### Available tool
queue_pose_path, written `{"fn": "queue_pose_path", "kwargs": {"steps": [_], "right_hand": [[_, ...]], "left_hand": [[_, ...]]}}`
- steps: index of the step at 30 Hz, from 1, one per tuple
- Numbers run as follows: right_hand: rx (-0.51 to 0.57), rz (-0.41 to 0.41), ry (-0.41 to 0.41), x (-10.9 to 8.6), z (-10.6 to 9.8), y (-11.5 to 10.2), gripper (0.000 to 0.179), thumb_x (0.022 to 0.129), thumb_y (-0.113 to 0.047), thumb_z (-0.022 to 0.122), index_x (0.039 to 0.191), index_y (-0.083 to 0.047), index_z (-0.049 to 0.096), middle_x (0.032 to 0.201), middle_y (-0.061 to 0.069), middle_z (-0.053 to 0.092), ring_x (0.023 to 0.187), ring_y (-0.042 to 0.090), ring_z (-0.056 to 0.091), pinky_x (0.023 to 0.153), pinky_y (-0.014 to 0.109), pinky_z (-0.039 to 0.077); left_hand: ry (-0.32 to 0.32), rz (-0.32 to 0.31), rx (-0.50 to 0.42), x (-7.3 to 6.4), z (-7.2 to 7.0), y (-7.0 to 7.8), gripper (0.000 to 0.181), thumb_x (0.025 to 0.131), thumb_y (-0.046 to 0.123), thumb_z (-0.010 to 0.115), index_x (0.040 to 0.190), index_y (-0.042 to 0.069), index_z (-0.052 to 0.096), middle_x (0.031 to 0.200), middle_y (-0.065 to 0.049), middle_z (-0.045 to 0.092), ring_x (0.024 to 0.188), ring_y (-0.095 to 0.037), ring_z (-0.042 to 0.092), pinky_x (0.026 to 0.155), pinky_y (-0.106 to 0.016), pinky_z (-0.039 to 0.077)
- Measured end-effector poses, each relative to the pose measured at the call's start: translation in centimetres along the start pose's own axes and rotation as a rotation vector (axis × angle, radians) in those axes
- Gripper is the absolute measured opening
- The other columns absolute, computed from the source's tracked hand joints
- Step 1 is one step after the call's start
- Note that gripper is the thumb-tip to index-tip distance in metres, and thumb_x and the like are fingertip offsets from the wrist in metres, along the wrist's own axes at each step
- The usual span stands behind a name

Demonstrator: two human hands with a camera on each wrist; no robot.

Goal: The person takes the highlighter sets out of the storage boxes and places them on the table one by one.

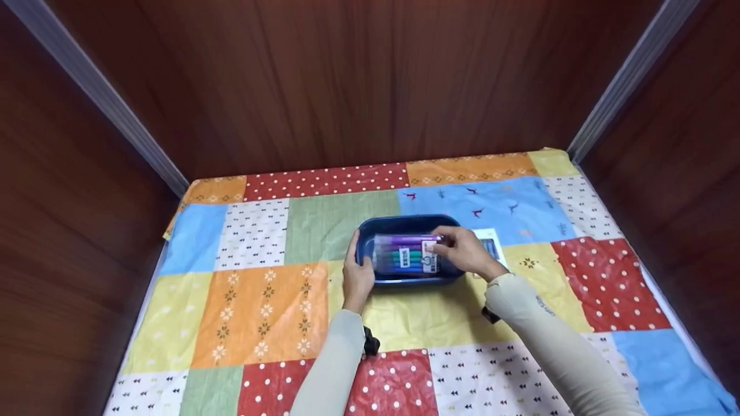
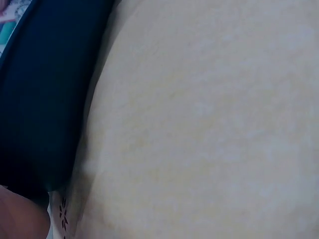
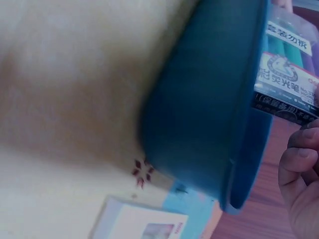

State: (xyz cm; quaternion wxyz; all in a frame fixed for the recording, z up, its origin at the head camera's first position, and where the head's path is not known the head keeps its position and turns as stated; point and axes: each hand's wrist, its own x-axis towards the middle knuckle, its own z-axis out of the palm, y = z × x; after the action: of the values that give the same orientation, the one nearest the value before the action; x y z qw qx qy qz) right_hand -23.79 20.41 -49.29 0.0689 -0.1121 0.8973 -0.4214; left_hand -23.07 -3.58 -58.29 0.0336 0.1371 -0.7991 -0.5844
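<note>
A dark blue plastic basin sits on the patchwork tablecloth. My left hand grips its left wall, the fingers along the outside and the thumb at the rim. My right hand pinches the right end of a clear pack of highlighters, which is inside or just above the basin; I cannot tell if it touches the bottom. Purple, green and blue pens show through the plastic. In the right wrist view, the pack's printed end shows above the basin's rim, beside my curled fingers.
A white box with a dark picture lies just right of the basin, partly behind my right hand. Brown wood-grain panels stand behind the table and on both sides.
</note>
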Motion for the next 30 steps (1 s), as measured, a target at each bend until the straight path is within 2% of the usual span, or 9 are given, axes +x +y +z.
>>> {"fn": "queue_pose_path", "kwargs": {"steps": [5, 9, 11, 13, 15, 17, 19, 26, 30], "right_hand": [[0.038, 0.018, 0.058, -0.8, -1.2, 0.8, 0.013, 0.093, -0.020, 0.071, 0.105, -0.016, 0.072, 0.082, 0.005, 0.063, 0.072, 0.016, 0.053, 0.066, 0.030, 0.045], [0.082, 0.035, 0.110, -1.0, -1.4, 0.8, 0.015, 0.093, -0.022, 0.070, 0.108, -0.017, 0.072, 0.086, 0.007, 0.065, 0.075, 0.017, 0.055, 0.067, 0.030, 0.047], [0.105, 0.048, 0.123, -1.1, -1.4, 0.8, 0.018, 0.094, -0.023, 0.071, 0.110, -0.017, 0.072, 0.086, 0.007, 0.064, 0.075, 0.017, 0.054, 0.067, 0.030, 0.047], [0.131, 0.058, 0.138, -1.2, -1.6, 1.0, 0.020, 0.093, -0.023, 0.071, 0.112, -0.016, 0.072, 0.086, 0.006, 0.064, 0.076, 0.017, 0.055, 0.068, 0.029, 0.047], [0.153, 0.064, 0.154, -1.3, -1.9, 1.1, 0.022, 0.094, -0.023, 0.071, 0.113, -0.014, 0.072, 0.086, 0.005, 0.064, 0.076, 0.017, 0.054, 0.067, 0.028, 0.047], [0.171, 0.057, 0.180, -1.1, -2.0, 1.3, 0.024, 0.093, -0.023, 0.071, 0.115, -0.012, 0.072, 0.086, 0.005, 0.064, 0.075, 0.017, 0.054, 0.066, 0.027, 0.047], [0.177, 0.050, 0.205, -1.0, -2.2, 1.4, 0.025, 0.093, -0.024, 0.071, 0.114, -0.011, 0.072, 0.084, 0.004, 0.062, 0.074, 0.016, 0.053, 0.066, 0.027, 0.046], [0.167, 0.045, 0.267, -1.0, -2.8, 2.3, 0.020, 0.093, -0.025, 0.072, 0.109, -0.014, 0.074, 0.074, -0.002, 0.052, 0.068, 0.014, 0.046, 0.066, 0.026, 0.041], [0.210, 0.063, 0.275, -1.2, -3.3, 2.9, 0.018, 0.093, -0.022, 0.071, 0.109, -0.013, 0.073, 0.072, -0.002, 0.053, 0.057, 0.009, 0.046, 0.055, 0.024, 0.041]], "left_hand": [[-0.034, -0.011, 0.006, 0.0, 0.8, 0.2, 0.069, 0.100, 0.012, 0.050, 0.152, 0.053, 0.031, 0.163, -0.001, 0.038, 0.043, -0.010, 0.038, 0.043, -0.026, 0.033], [-0.001, 0.025, -0.014, 0.3, 0.6, 0.2, 0.069, 0.098, 0.009, 0.051, 0.154, 0.045, 0.034, 0.164, -0.005, 0.037, 0.047, -0.011, 0.037, 0.047, -0.027, 0.035], [0.028, 0.029, -0.024, 0.3, 0.5, 0.1, 0.068, 0.097, 0.006, 0.053, 0.155, 0.039, 0.036, 0.163, -0.006, 0.038, 0.052, -0.016, 0.042, 0.051, -0.030, 0.039], [0.047, 0.022, -0.034, 0.3, 0.4, 0.0, 0.068, 0.096, 0.005, 0.053, 0.155, 0.036, 0.037, 0.163, -0.006, 0.038, 0.067, -0.023, 0.056, 0.061, -0.037, 0.048], [0.058, 0.021, -0.055, 0.3, 0.4, 0.0, 0.068, 0.096, 0.003, 0.054, 0.155, 0.034, 0.039, 0.163, -0.006, 0.038, 0.101, -0.032, 0.066, 0.083, -0.046, 0.054], [0.057, 0.036, -0.081, 0.5, 0.1, 0.0, 0.067, 0.096, 0.002, 0.053, 0.155, 0.032, 0.039, 0.164, -0.005, 0.037, 0.134, -0.036, 0.053, 0.107, -0.052, 0.046], [0.049, 0.052, -0.103, 0.8, 0.0, 0.0, 0.066, 0.097, 0.002, 0.053, 0.155, 0.030, 0.038, 0.164, -0.005, 0.036, 0.150, -0.034, 0.035, 0.119, -0.054, 0.033], [0.050, 0.070, -0.139, 0.7, 0.1, 0.0, 0.066, 0.095, -0.003, 0.052, 0.154, 0.026, 0.041, 0.162, -0.005, 0.039, 0.152, -0.030, 0.033, 0.122, -0.049, 0.031], [0.052, 0.076, -0.151, 0.5, 0.4, 0.0, 0.066, 0.094, -0.005, 0.051, 0.154, 0.023, 0.041, 0.161, -0.007, 0.041, 0.151, -0.030, 0.035, 0.123, -0.047, 0.030]]}}
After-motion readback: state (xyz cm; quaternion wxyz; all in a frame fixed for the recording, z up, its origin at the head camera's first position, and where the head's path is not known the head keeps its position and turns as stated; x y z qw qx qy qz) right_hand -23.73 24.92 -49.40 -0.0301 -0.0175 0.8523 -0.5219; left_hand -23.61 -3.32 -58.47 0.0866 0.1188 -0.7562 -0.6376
